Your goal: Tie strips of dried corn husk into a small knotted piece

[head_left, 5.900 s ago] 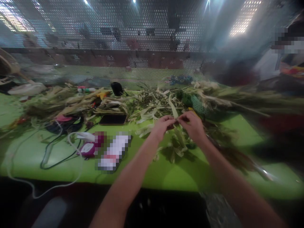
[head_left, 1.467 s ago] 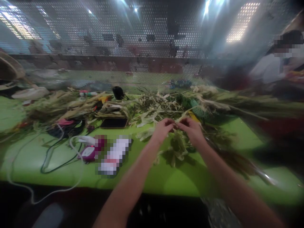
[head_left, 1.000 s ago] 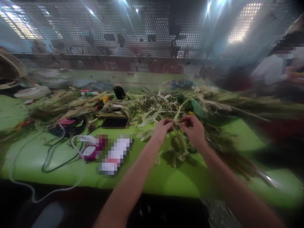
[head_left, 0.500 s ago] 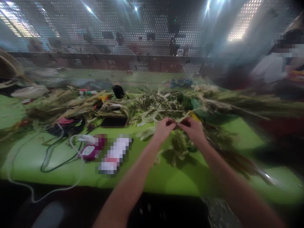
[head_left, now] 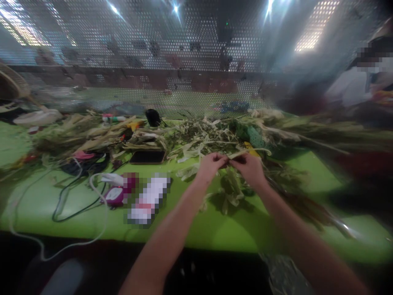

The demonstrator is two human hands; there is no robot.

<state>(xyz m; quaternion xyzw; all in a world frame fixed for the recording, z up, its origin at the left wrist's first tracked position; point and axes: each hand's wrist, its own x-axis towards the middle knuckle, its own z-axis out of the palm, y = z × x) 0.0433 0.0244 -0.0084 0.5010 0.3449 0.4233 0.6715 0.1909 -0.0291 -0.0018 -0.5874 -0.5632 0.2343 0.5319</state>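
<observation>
My left hand (head_left: pixel 212 167) and my right hand (head_left: pixel 248 166) meet over the green table, fingertips pinched together and almost touching. Between them they hold a pale dried leaf strip (head_left: pixel 261 151), whose curled end sticks out past the right hand. Below the fingers hangs or lies a bunch of pale green dried leaves (head_left: pixel 232 190); I cannot tell whether it is joined to the strip. Just behind the hands is a heap of tangled dried leaf strips (head_left: pixel 208 133).
A black phone (head_left: pixel 147 157), a blurred-out white phone-like slab (head_left: pixel 150 198) and a purple power block (head_left: pixel 116 196) with cables lie left. A green basket (head_left: pixel 259 137) stands behind the right hand. Someone in white (head_left: pixel 350 87) is at the far right.
The end of the leaf strip now shows, curling out to the right above my right hand. Both hands stay nearly in the same place, still pinched.
</observation>
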